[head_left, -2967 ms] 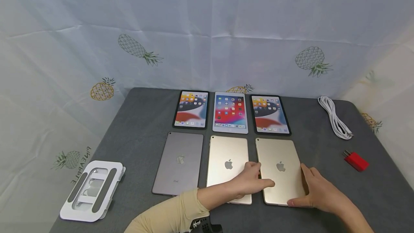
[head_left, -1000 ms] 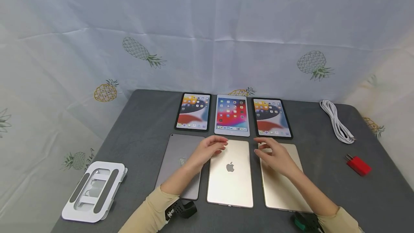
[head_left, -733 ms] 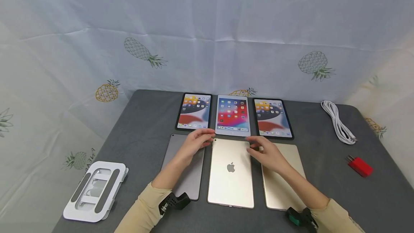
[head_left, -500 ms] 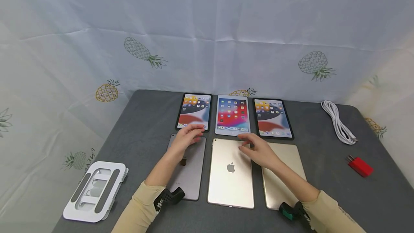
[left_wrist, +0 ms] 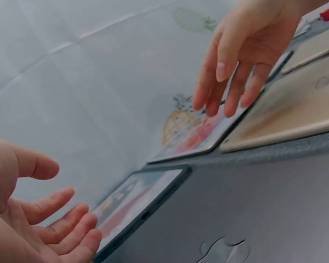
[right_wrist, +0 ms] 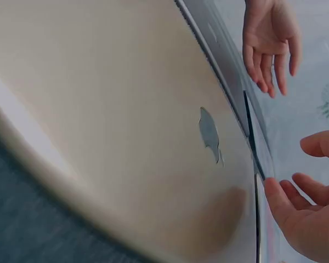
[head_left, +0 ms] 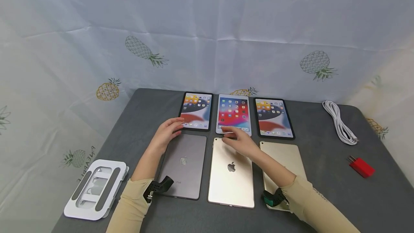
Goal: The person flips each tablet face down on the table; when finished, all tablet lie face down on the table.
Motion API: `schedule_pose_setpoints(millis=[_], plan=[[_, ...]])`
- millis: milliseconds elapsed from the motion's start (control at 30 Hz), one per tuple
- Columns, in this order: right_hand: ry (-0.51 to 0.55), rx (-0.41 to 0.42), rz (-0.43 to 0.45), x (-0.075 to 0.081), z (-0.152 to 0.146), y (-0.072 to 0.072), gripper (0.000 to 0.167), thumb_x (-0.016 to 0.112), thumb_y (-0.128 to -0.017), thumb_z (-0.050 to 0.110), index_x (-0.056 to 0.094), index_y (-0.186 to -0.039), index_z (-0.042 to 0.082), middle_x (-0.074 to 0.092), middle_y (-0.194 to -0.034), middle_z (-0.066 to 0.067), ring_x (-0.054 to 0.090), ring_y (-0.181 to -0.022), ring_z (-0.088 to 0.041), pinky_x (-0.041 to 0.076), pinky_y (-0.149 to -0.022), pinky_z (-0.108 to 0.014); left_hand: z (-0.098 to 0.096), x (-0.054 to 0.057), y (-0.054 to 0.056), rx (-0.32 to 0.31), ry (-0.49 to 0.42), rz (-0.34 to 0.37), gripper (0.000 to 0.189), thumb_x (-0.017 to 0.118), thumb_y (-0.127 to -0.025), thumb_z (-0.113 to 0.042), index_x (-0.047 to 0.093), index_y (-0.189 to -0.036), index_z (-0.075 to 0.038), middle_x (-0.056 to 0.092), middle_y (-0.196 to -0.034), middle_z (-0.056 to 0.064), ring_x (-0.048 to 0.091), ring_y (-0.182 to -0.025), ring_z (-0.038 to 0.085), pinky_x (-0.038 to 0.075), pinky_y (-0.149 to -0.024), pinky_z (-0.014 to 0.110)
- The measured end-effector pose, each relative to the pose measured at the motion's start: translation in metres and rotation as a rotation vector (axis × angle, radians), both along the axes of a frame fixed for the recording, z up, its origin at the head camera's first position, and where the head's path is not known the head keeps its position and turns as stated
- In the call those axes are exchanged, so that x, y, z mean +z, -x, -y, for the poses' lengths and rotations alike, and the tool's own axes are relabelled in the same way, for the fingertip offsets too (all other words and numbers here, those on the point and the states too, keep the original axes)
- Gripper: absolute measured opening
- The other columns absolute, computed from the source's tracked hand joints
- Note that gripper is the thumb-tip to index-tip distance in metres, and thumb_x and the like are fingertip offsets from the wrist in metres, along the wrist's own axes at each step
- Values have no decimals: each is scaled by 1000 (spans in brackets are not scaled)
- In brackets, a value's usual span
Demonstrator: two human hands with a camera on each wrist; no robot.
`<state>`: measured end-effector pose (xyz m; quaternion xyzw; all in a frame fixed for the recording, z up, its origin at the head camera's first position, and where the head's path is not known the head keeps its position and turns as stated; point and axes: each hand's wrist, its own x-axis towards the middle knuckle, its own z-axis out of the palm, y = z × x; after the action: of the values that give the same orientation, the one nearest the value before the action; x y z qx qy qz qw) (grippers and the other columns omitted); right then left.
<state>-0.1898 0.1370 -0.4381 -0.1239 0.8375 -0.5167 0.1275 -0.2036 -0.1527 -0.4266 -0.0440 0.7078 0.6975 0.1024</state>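
Note:
Six tablets lie in two rows. Above the upper left part of the grey tablet hovers my left hand, relaxed and holding nothing, its fingertips near the black-framed left tablet. My right hand hangs over the top of the middle gold tablet, close to the white-framed tablet, also holding nothing. The right wrist view shows its loose fingers beside the gold back. At the right are a second gold tablet, partly covered by my forearm, and another black-framed tablet.
On the table's left side lies a folded white stand with grey pads. A coiled white cable and a red charger plug lie at the right. Behind the grey table hangs a pineapple-print cloth.
Three seconds ago both hands were at the right gold tablet's sides. They have since let go, lifted and moved left and away from me, past the middle gold tablet.

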Motion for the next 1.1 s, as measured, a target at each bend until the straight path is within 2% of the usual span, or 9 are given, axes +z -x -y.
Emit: schedule_pose_setpoints(millis=[133, 300, 533, 700, 933, 1100], plan=[[78, -11, 57, 1, 13, 8, 48, 63, -96, 16, 50, -141, 8, 53, -139, -12, 53, -124, -30, 48, -98, -45, 9, -2, 3, 51, 22, -19, 46, 50, -102, -21, 44, -139, 5, 38, -146, 21, 40, -133, 34, 38, -109, 38], [156, 3, 115, 0, 26, 18, 50, 59, -98, 18, 45, -144, 4, 48, -144, -14, 49, -128, -31, 44, -103, -45, 16, -7, 8, 86, 39, 30, 51, 49, -102, -23, 38, -145, 2, 29, -152, 19, 33, -138, 32, 34, -112, 36], [164, 8, 183, -2, 40, 26, 56, 54, -100, 24, 36, -149, 4, 38, -152, -14, 35, -138, -33, 32, -112, -47, 19, -8, 13, 80, -56, 118, 55, 47, -103, -17, 27, -150, 4, 24, -155, 19, 29, -140, 31, 28, -115, 37], [202, -18, 232, -2, 48, 28, 60, 55, -100, 22, 32, -151, 3, 33, -154, -16, 31, -142, -31, 29, -113, -45, 20, -6, 15, 70, -36, 144, 56, 47, -103, -17, 25, -150, 4, 23, -155, 18, 28, -140, 31, 27, -115, 37], [234, -43, 263, -4, 56, 30, 63, 55, -100, 18, 26, -152, 0, 28, -156, -18, 26, -144, -29, 26, -114, -43, 19, -2, 23, -14, 2, 163, 60, 45, -103, -19, 20, -150, 8, 23, -154, 23, 25, -139, 34, 24, -116, 40], [236, -57, 274, -4, 60, 30, 65, 57, -98, 17, 25, -153, 1, 26, -157, -19, 24, -144, -29, 27, -114, -42, 18, 0, 31, -12, -6, 217, 56, 45, -103, -20, 27, -147, 9, 27, -150, 23, 29, -133, 32, 27, -115, 40]])
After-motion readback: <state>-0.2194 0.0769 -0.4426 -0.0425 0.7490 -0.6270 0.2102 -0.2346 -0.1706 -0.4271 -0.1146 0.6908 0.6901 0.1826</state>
